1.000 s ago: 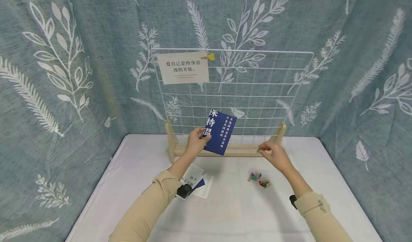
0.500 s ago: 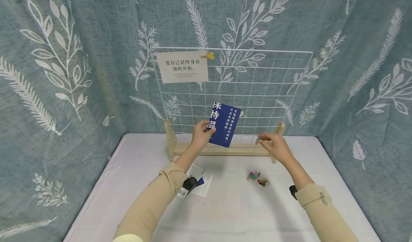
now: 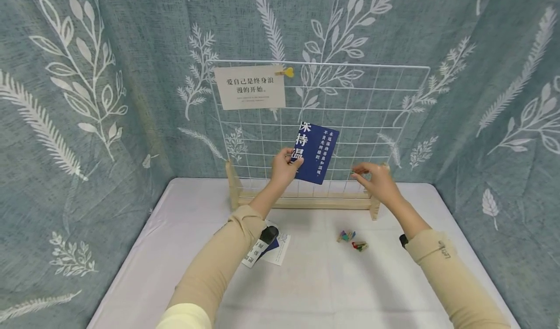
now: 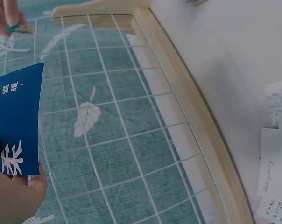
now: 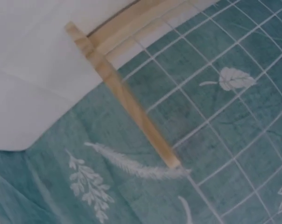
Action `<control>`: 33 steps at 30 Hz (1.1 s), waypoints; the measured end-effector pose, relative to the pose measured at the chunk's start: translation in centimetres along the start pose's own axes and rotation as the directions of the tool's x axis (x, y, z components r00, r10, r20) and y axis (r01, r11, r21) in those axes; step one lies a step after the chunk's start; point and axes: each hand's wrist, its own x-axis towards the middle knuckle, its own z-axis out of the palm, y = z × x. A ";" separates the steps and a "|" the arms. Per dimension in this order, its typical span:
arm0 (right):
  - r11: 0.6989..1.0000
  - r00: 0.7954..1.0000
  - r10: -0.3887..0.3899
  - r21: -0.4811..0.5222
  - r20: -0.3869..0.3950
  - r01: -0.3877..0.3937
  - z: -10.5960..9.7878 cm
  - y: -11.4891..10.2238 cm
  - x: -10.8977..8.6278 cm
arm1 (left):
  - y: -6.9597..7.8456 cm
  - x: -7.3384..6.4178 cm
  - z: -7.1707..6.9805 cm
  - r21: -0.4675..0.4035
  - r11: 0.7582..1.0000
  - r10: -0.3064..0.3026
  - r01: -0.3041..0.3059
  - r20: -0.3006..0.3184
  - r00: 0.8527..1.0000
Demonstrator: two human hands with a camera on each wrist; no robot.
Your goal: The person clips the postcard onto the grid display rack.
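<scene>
My left hand (image 3: 285,168) holds a dark blue card (image 3: 316,153) with white lettering by its left edge, tilted, in front of the white wire grid (image 3: 350,125). The left wrist view shows the thumb over the card's face. To the right, my right hand (image 3: 375,179) pinches a small wooden clothespin (image 4: 24,29) with a green end, seen in the left wrist view, apart from the card. A cream card (image 3: 251,88) hangs at the grid's upper left, with a yellow heart clothespin (image 3: 286,72) at its corner. Only a sliver of the right hand shows in the right wrist view.
The grid stands in a wooden base (image 3: 323,203) at the back of the white-covered table (image 3: 315,285). Several colourful clothespins (image 3: 347,236) lie in front of it. Loose cards (image 3: 280,251) lie partly under the left forearm. A patterned curtain (image 3: 144,76) surrounds the table.
Both hands have risen in the head view. The left hand has carried the blue card up and to the right; the right hand keeps its pinch on the green-ended clothespin.
</scene>
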 end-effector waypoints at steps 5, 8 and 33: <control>1.000 0.999 -0.023 -0.004 -0.026 0.023 -0.8 -0.3 1.1 | 0.8 0.4 0.5 -0.018 1.000 0.023 -0.024 -0.016 1.000; 0.999 0.999 -0.033 0.012 -0.029 0.033 -1.2 -0.5 1.7 | 1.3 0.5 0.5 -0.024 0.999 0.027 -0.027 -0.021 0.999; 0.989 0.982 0.045 0.147 -0.181 -0.018 -4.5 -2.1 5.6 | 4.0 2.0 0.7 -0.078 0.993 0.084 -0.086 -0.028 0.996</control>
